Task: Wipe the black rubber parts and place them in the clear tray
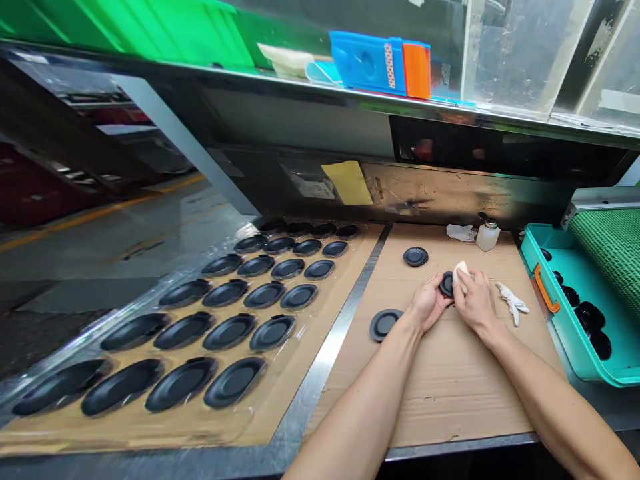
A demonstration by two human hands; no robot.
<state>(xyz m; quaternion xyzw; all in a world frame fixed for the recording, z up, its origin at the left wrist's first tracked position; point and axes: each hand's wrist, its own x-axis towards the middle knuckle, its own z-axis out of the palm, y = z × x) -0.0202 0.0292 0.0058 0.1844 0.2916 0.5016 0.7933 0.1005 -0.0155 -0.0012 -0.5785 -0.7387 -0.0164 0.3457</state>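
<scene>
My left hand (427, 303) grips a small black round part (447, 285) above the cardboard. A white cloth (461, 272) is pinched in my right hand (475, 297) and pressed against that part's right side. Two more black round parts lie flat on the cardboard: one (415, 256) beyond my hands, another (385, 325) beside my left forearm. To the right of my right hand rests a crumpled white glove or cloth piece (513, 302). Farther back stands a pump bottle (487, 235) next to a white wad (461, 232).
A clear plastic tray (235, 427) holding rows of black parts lies on the left. At right, a teal bin (575, 347) with an orange handle contains several black parts, beside a green conveyor belt (613, 247). An overhead shelf carries a blue and orange box (380, 63).
</scene>
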